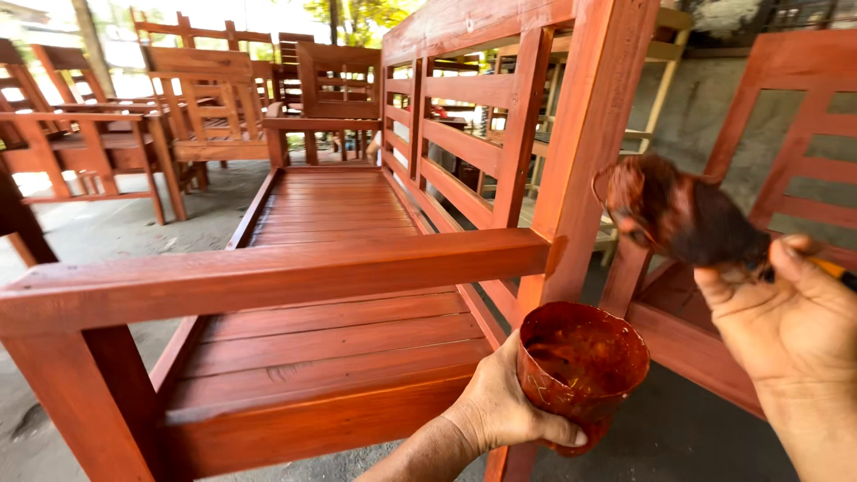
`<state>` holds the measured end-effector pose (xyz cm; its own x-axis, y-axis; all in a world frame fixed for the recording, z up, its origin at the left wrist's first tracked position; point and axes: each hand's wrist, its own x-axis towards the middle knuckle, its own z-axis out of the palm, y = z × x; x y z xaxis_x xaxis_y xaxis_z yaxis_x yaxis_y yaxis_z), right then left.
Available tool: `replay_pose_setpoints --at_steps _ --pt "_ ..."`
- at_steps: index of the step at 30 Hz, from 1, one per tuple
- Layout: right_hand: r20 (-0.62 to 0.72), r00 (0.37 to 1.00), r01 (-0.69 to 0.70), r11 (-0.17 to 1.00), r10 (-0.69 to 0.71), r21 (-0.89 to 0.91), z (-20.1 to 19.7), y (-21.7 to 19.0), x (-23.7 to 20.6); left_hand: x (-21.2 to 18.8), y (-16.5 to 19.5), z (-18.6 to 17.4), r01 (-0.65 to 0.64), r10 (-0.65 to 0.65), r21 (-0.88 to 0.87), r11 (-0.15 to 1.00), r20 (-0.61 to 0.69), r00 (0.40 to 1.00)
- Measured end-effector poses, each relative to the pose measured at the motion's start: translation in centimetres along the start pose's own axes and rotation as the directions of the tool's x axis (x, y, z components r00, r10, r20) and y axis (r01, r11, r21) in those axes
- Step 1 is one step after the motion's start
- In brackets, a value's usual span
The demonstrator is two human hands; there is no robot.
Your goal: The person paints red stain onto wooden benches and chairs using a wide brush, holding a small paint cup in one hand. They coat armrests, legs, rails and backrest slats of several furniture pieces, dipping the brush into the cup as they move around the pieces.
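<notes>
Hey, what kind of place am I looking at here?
Probably a furniture workshop's finishing yard. A red-stained wooden bench fills the foreground, more stained chairs stand behind, and the left hand holds a stain-filled cup while the right hand holds a soaked brush.

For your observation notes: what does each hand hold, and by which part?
The left hand grips a stained cup by its side. The right hand holds a stain-soaked brush by its handle end.

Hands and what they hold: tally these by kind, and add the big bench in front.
Bare hands: 2, the left hand and the right hand
Stain-coated round cup, in the left hand: 1
Stain-soaked dark brush head, in the right hand: 1
Red-brown slatted wooden bench: 1
Total: 5
</notes>
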<state>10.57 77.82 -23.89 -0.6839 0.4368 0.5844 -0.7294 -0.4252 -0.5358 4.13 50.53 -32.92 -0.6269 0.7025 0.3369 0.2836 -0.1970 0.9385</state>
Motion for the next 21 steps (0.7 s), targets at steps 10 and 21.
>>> replay_pose_setpoints --at_steps 10,21 --pt "0.92 0.279 0.95 -0.06 -0.276 -0.306 -0.1 1.5 2.7 1.4 0.1 3.4 -0.017 0.037 0.065 0.998 -0.318 0.947" --pt "0.939 0.177 0.974 -0.084 -0.295 -0.21 -0.2 3.6 7.1 1.7 2.9 5.7 0.243 -0.158 0.108 0.964 -0.501 0.851"
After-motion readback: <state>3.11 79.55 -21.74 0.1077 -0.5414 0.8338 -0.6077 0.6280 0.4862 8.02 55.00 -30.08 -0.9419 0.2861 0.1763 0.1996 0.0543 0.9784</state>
